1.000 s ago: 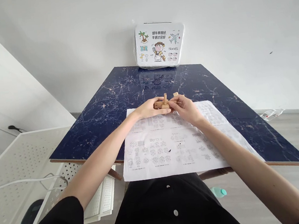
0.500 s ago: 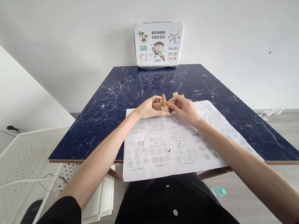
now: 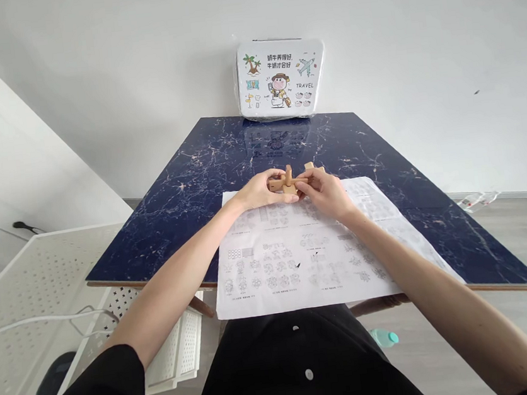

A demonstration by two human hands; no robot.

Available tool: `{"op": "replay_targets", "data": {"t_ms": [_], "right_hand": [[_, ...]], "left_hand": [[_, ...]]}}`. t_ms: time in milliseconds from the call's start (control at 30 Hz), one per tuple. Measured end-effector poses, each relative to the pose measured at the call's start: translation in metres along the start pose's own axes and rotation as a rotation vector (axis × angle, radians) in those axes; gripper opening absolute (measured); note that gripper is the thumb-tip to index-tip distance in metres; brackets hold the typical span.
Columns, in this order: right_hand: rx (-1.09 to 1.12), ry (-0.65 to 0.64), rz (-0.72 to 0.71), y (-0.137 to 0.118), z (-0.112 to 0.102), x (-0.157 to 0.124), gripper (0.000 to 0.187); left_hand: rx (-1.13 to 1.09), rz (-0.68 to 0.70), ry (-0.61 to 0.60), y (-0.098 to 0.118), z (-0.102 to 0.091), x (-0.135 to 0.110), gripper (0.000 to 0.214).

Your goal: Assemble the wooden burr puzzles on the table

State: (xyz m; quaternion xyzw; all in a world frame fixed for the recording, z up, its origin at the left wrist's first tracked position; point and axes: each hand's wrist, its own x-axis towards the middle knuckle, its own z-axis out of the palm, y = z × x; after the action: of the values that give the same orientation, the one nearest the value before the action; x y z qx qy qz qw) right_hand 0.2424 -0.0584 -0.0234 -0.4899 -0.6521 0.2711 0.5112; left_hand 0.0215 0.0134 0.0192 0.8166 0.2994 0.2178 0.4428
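Observation:
Several notched wooden sticks are fitted crosswise into a wooden interlocking puzzle (image 3: pixel 290 189), low over the far edge of the paper sheet. My left hand (image 3: pixel 263 190) is closed around its left side, thumb along the near face and fingers behind. On the right, my right hand (image 3: pixel 324 192) pinches a stick that points out to that side. One stick stands up from the middle of the puzzle. Just beyond my right hand are more loose wooden pieces (image 3: pixel 309 165), partly hidden by its fingers. Under both hands lies the printed instruction sheet (image 3: pixel 282 278), covered with small diagrams.
The dark blue marbled table (image 3: pixel 181 188) reaches back to the wall. A white cartoon-printed case (image 3: pixel 281 81) in clear plastic leans there. To the left stands a white perforated rack (image 3: pixel 25 275) with a cable (image 3: pixel 34 321). A bottle with a teal cap (image 3: pixel 385 338) is on the floor.
Almost nothing differs. Both hands keep their hold on the wooden puzzle, with at most a tiny shift of the fingers and pieces.

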Motion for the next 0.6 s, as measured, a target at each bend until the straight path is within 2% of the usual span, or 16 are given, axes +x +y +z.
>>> {"op": "replay_targets", "data": {"t_ms": [267, 600], "right_hand": [[0.004, -0.013, -0.006, -0.0002, -0.0016, -0.001, 0.034], [0.012, -0.014, -0.021, -0.0036, 0.0011, -0.0027, 0.037]], "left_hand": [[0.008, 0.003, -0.014, 0.0001, -0.001, -0.0014, 0.083], [-0.072, 0.108, -0.006, -0.0001, 0.0035, 0.0008, 0.051]]}}
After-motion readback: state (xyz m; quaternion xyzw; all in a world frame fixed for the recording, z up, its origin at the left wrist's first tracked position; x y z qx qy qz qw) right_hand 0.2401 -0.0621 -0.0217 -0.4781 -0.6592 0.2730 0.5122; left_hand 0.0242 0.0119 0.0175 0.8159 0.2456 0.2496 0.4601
